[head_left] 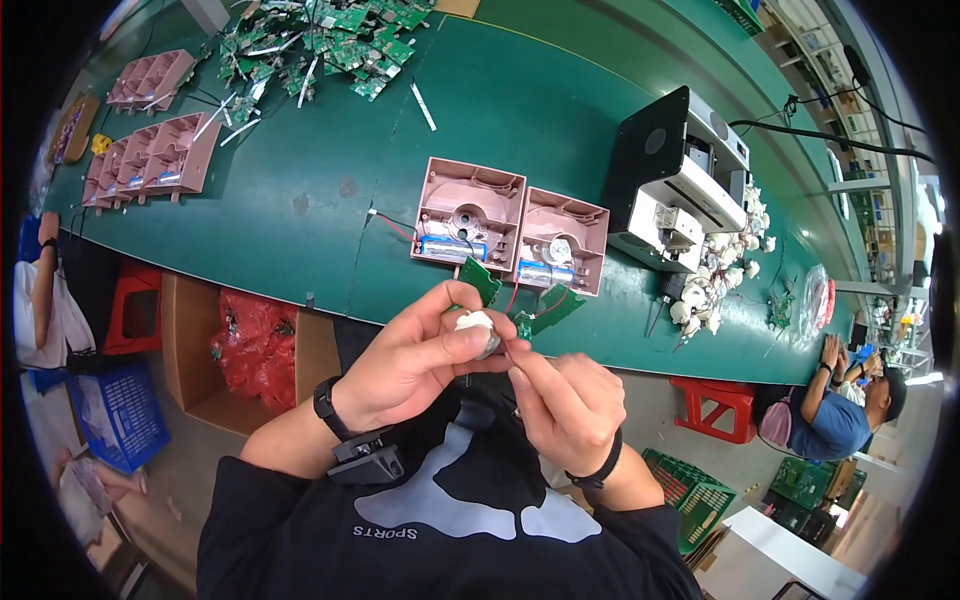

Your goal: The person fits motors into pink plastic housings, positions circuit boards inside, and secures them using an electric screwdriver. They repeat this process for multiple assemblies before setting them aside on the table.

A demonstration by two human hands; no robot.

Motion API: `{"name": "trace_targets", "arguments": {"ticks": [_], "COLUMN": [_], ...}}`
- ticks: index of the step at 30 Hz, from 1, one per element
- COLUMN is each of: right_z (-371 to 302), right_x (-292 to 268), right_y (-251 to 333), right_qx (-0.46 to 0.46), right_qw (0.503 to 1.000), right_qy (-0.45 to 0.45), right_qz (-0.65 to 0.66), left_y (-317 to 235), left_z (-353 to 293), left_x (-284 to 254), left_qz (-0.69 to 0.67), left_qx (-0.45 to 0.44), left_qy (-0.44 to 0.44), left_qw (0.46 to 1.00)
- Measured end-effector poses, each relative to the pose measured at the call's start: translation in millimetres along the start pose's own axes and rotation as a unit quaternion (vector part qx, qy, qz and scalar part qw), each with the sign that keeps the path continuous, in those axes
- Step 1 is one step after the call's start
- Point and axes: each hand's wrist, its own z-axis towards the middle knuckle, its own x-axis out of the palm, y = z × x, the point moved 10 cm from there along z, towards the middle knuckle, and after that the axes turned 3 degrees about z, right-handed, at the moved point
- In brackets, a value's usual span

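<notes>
Green bench (pixel 560 110) stretched toward twelve o'clock as the left hand (pixel 415 355) pinched a white part (pixel 474 322) and the right hand (pixel 572 405), apparently, a thin wire (pixel 507 352) best kept slack.

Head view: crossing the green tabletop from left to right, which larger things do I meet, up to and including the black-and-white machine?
Pink housings at far left → circuit board pile → middle pink housing → pink housing beside it → black-and-white machine.
</notes>
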Motion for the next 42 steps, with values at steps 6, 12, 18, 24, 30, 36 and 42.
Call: {"name": "trace_targets", "arguments": {"ticks": [6,12,18,24,30,36,42], "right_z": [24,27,41,100,107,108,108], "right_x": [7,20,10,-7,23,34,36], "right_y": [1,-1,9,-30,-58,-65,-74], "right_qx": [0.022,0.048,-0.034,-0.022,0.006,0.045,0.046], "right_qw": [0.998,0.996,0.999,0.997,0.992,0.989,0.989], "right_qy": [-0.015,0.037,0.017,0.056,0.126,0.142,0.14], "right_qz": [0.051,0.06,0.02,-0.054,-0.027,-0.018,-0.015], "left_y": [2,3,-18,-96,-60,-41,-43], "left_z": [-4,-13,-22,-36,-21,-15,-24], "left_x": [-6,-17,-24,7,22,-4,-13], "left_qz": [-0.006,0.028,0.14,0.72,0.783,0.728,0.71], "left_qx": [0.03,0.055,0.103,0.424,0.339,0.347,0.363], "left_qy": [0.0,0.007,-0.051,-0.162,-0.145,-0.181,-0.191], "left_qw": [1.0,0.998,0.983,0.526,0.5,0.563,0.572]}}
